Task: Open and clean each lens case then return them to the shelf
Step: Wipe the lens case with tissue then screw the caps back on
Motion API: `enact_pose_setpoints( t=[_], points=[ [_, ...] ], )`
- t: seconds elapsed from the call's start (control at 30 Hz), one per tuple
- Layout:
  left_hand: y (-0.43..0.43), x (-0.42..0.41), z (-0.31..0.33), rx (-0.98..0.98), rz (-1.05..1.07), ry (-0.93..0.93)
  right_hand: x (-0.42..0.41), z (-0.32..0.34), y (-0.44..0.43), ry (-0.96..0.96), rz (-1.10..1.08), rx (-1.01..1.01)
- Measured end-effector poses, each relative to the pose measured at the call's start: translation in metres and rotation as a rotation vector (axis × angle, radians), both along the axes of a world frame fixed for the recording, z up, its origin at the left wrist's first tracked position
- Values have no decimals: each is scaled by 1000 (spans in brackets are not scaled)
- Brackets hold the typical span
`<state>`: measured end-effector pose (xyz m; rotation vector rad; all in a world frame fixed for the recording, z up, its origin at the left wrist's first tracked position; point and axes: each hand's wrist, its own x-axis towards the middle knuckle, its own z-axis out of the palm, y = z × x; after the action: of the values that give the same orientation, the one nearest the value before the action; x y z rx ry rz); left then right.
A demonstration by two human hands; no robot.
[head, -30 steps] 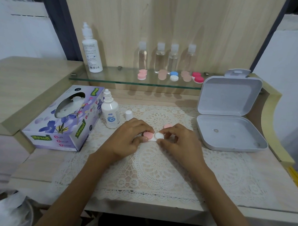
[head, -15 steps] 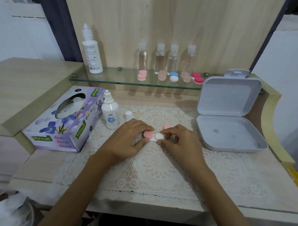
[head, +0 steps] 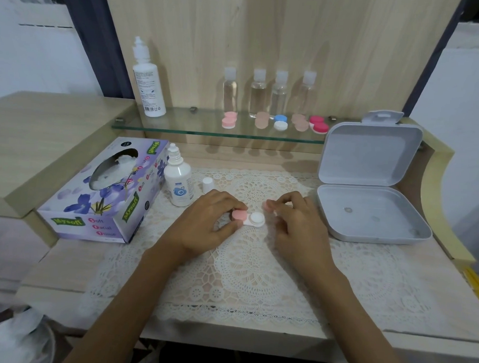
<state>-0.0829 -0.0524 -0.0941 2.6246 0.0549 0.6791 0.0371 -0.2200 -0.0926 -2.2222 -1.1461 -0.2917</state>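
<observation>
Left hand [head: 206, 221] grips case [head: 254, 219], mid-worktop [head: 434, 272]; right hand [head: 299, 225] pinches loose cap [head: 267, 206] just behind it. Bottle [head: 178, 181], tissue box [head: 103, 192] toward left edge; open grey box [head: 368, 214] toward right edge.

Left forearm [head: 123, 294]: bare, runs from the lower left edge up toward the middle.
Left hand [head: 209, 221]: palm down, fingers curled; thumb and forefinger grip the pink-lidded end of the case [head: 249, 218].
Right forearm [head: 359, 310]: bare, runs from the lower right edge up toward the middle.
Right hand [head: 299, 225]: palm down, knuckles raised; thumb and forefinger pinch a pink cap [head: 267, 206]; the other fingers are curled under.
Hands: near each other, not touching.
</observation>
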Motion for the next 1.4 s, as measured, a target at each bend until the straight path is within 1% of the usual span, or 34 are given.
enact_pose_setpoints(
  t=[0.03, 0.1, 0.2, 0.37, 0.53, 0.6, 0.7, 0.83, 0.97, 1.07, 1.13, 1.23, 1.4],
  points=[
    [0, 0, 0, -4, 2, 2, -1, 0, 0, -48, -5, -3],
    [0, 0, 1, -7, 1, 7, -2, 2, 0, -63, -19, 24],
    [0, 0, 1, 1, -3, 9, 0, 5, -2, 9, -12, 59],
    [0, 0, 2, 8, -1, 11, 0, 4, -1, 65, 30, 102],
    [0, 0, 1, 8, -1, 14, -6, 10, -1, 150, 135, 219],
    [0, 0, 1, 5, -1, 15, -10, 11, -1, 170, 162, 208],
    [0, 1, 1, 7, -6, 13, -8, 9, 1, 147, 202, 157],
    [1, 1, 0, 5, 2, 14, -7, 6, 1, 159, 216, 156],
    [1, 1, 0, 6, 2, 11, -5, 4, 4, 115, 240, 128],
    [0, 1, 0, 5, 2, 9, -6, 3, 4, 77, 203, 111],
    [0, 1, 1, 4, 1, 9, -8, 4, 4, 87, 177, 88],
    [1, 1, 0, 8, 4, 14, -8, 6, 4, 125, 194, 52],
    [1, 1, 0, -16, 6, 14, -7, 3, 5, 91, 196, 19]
  ],
)
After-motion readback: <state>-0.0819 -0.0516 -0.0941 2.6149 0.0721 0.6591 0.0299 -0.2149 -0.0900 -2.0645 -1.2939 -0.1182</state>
